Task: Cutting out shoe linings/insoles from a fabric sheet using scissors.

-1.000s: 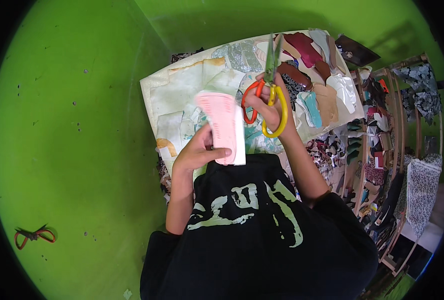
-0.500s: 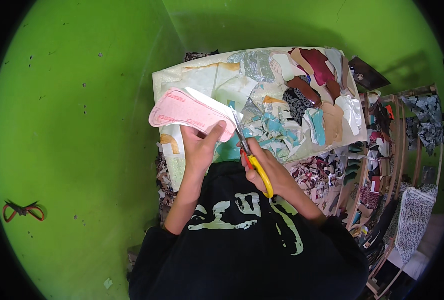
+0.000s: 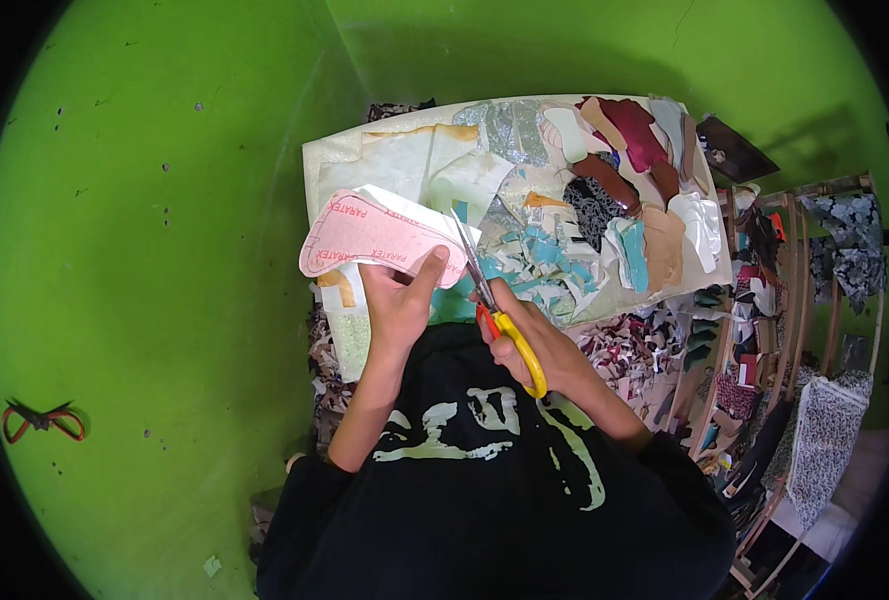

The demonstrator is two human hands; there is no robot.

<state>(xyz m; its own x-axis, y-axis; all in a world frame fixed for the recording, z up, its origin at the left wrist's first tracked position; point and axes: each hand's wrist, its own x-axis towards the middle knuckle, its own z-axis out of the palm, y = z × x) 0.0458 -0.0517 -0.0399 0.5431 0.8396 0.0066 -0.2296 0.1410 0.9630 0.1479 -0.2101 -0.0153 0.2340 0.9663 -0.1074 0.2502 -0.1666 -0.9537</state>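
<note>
A pink insole-shaped piece [image 3: 364, 240] with red print and a drawn outline is pinched between the thumb and fingers of my left hand [image 3: 400, 300]. White material [image 3: 419, 210] juts out along its upper right edge. My right hand [image 3: 534, 335] grips scissors [image 3: 509, 335] with yellow and red handles. Their blades point up and away, slightly parted, beside the right end of the pink piece; whether they touch its edge I cannot tell. Small teal and white scraps [image 3: 539, 250] lie on the table [image 3: 324, 160] beyond the scissors.
Cut shoe-shaped pieces in maroon [image 3: 629, 125], brown [image 3: 604, 180] and tan [image 3: 664, 245] cover the table's right side. A wooden rack [image 3: 794, 290] with fabric stands at the right. Scraps [image 3: 634, 350] heap below the table. Other scissors [image 3: 42, 420] hang on the green wall [image 3: 164, 300].
The pink piece has tilted slightly and lowered at its left end. The scissors' blades have parted a little and shifted slightly left.
</note>
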